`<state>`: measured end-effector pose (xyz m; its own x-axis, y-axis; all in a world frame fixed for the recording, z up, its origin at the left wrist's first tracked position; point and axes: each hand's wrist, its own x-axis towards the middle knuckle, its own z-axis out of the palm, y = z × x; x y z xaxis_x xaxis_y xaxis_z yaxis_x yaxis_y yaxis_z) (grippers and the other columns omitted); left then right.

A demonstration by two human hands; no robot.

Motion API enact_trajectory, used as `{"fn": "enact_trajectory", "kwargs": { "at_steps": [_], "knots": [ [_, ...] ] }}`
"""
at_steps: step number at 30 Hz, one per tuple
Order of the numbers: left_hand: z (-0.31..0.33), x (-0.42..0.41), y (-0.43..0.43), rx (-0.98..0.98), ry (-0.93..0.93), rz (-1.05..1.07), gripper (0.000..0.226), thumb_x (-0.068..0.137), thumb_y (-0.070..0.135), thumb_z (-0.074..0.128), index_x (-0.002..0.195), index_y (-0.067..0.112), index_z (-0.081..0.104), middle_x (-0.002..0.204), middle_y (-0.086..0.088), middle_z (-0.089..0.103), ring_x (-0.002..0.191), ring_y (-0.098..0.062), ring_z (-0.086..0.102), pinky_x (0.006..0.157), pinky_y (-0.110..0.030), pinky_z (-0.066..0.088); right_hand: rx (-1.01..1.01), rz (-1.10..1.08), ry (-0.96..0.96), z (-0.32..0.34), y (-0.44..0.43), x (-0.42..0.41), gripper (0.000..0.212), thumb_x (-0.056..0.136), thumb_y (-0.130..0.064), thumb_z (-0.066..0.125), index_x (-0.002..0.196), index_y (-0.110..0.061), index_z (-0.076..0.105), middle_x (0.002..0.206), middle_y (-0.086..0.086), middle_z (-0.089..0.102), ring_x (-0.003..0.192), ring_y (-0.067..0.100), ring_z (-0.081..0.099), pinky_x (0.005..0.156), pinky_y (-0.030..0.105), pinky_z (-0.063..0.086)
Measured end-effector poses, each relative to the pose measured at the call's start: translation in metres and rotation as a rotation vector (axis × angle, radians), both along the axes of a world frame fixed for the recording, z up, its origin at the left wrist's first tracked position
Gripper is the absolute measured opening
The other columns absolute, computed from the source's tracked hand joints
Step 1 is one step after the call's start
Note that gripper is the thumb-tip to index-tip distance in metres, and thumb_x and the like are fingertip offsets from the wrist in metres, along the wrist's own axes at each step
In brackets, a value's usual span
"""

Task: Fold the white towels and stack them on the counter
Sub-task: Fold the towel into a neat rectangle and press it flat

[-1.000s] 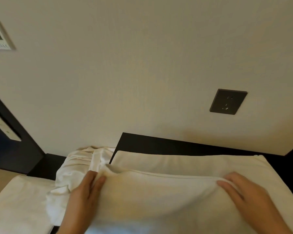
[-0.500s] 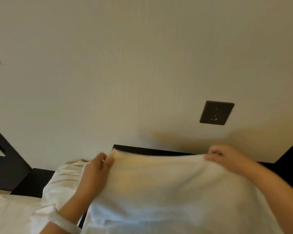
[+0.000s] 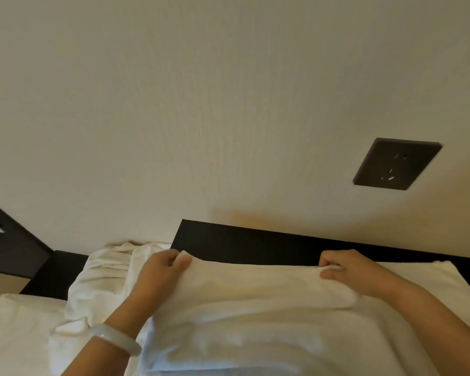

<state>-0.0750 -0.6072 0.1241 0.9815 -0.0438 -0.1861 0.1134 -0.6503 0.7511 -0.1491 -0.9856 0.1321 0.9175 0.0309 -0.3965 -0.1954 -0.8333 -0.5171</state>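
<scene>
1. Head view, from the left: the left hand (image 3: pixel 160 270) pinches the far left corner of the towel (image 3: pixel 255 297), fingers curled round it. I'd say that corner should land square on the layer beneath.
2. Across the middle, the cloth sags slightly between the two grips, so a light outward pull would likely clear the slack before it goes down.
3. The right hand (image 3: pixel 347 270) has its fingers curled tight on the same far edge. Both grips look level, which should give a straight crease.
4. As for where it lies, the towel is spread on the dark counter (image 3: pixel 255 244), with its far edge held between the hands and its bulk under both forearms.
5. A crumpled white heap (image 3: pixel 103 272) sits just left of the left hand.
6. More white cloth (image 3: pixel 445 278) shows flat beyond the right wrist.
</scene>
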Motion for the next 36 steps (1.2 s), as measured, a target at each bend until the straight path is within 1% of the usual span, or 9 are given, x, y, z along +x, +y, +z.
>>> {"fn": "enact_trajectory", "kwargs": {
  "at_steps": [5, 8, 11, 17, 20, 22, 28, 34, 36],
  "knots": [
    [0.002, 0.017, 0.021, 0.133, -0.061, 0.037, 0.024, 0.096, 0.028, 0.060, 0.075, 0.015, 0.062, 0.069, 0.000, 0.060, 0.069, -0.018, 0.056, 0.061, -0.030, 0.039, 0.014, -0.024, -0.104, 0.004, 0.004, 0.015, 0.022, 0.094, -0.032, 0.063, 0.076, -0.021, 0.059, 0.072, -0.005, 0.058, 0.062, 0.003, 0.053, 0.057, 0.018, 0.036],
    [-0.018, 0.018, 0.019, 0.268, 0.021, -0.047, 0.023, 0.096, 0.029, 0.060, 0.076, 0.021, 0.055, 0.072, 0.004, 0.052, 0.067, -0.011, 0.049, 0.059, -0.021, 0.033, -0.172, 0.060, 0.046, -0.022, 0.009, 0.018, 0.028, 0.096, -0.039, 0.059, 0.072, -0.025, 0.053, 0.096, -0.007, 0.048, 0.088, 0.013, 0.050, 0.075, 0.022, 0.038],
    [-0.025, 0.022, 0.025, 0.269, -0.075, -0.076, 0.012, 0.092, 0.031, 0.066, 0.086, 0.022, 0.061, 0.096, 0.000, 0.051, 0.086, -0.018, 0.053, 0.075, -0.025, 0.037, -0.324, 0.145, -0.027, -0.021, 0.007, 0.016, 0.032, 0.096, -0.047, 0.055, 0.067, -0.035, 0.049, 0.120, -0.015, 0.040, 0.113, 0.011, 0.037, 0.098, 0.030, 0.031],
    [-0.019, 0.033, 0.034, 0.309, 0.058, -0.253, 0.024, 0.087, 0.037, 0.072, 0.080, 0.015, 0.065, 0.094, -0.003, 0.061, 0.082, -0.020, 0.061, 0.073, -0.030, 0.048, -0.190, 0.172, 0.056, -0.014, -0.007, 0.019, 0.031, 0.086, -0.053, 0.066, 0.070, -0.027, 0.061, 0.109, -0.017, 0.043, 0.089, 0.006, 0.055, 0.087, 0.029, 0.049],
    [-0.011, 0.037, 0.038, 0.239, 0.191, -0.265, 0.043, 0.084, 0.044, 0.073, 0.077, 0.003, 0.061, 0.067, 0.000, 0.054, 0.062, -0.017, 0.051, 0.062, -0.028, 0.042, -0.207, 0.228, 0.114, -0.012, -0.012, 0.025, 0.032, 0.084, -0.053, 0.067, 0.063, -0.031, 0.059, 0.096, -0.013, 0.050, 0.087, 0.007, 0.055, 0.083, 0.029, 0.048],
    [-0.008, 0.036, 0.036, 0.173, 0.238, -0.261, 0.040, 0.085, 0.046, 0.071, 0.063, 0.017, 0.057, 0.059, 0.004, 0.041, 0.058, -0.014, 0.040, 0.058, -0.025, 0.033, -0.229, 0.262, 0.137, -0.010, -0.012, 0.027, 0.039, 0.085, -0.054, 0.066, 0.057, -0.030, 0.055, 0.083, -0.011, 0.050, 0.085, 0.009, 0.052, 0.083, 0.031, 0.046],
    [0.019, 0.024, 0.035, -0.089, 0.031, -0.151, 0.037, 0.082, 0.051, 0.069, 0.058, 0.023, 0.064, 0.056, 0.009, 0.053, 0.059, -0.015, 0.048, 0.065, -0.033, 0.037, -0.116, 0.231, 0.111, 0.013, -0.022, 0.009, 0.038, 0.088, -0.047, 0.069, 0.053, -0.039, 0.057, 0.080, -0.013, 0.055, 0.072, 0.006, 0.054, 0.075, 0.026, 0.045],
    [0.100, 0.005, 0.027, -0.302, -0.274, -0.189, 0.022, 0.091, 0.022, 0.066, 0.076, 0.005, 0.070, 0.086, -0.008, 0.064, 0.077, -0.027, 0.060, 0.078, -0.040, 0.044, -0.066, 0.134, -0.079, 0.071, -0.031, -0.035, 0.040, 0.082, -0.047, 0.075, 0.055, -0.025, 0.056, 0.066, -0.011, 0.047, 0.064, 0.004, 0.048, 0.065, 0.018, 0.036],
    [0.123, 0.000, 0.025, -0.354, -0.321, -0.194, 0.021, 0.091, 0.021, 0.066, 0.074, 0.010, 0.071, 0.090, -0.006, 0.065, 0.083, -0.022, 0.061, 0.083, -0.039, 0.042, -0.064, 0.068, -0.235, 0.089, -0.033, -0.052, 0.044, 0.073, -0.067, 0.070, 0.057, -0.027, 0.059, 0.068, -0.011, 0.052, 0.070, 0.006, 0.052, 0.065, 0.015, 0.036]
  ]
}}
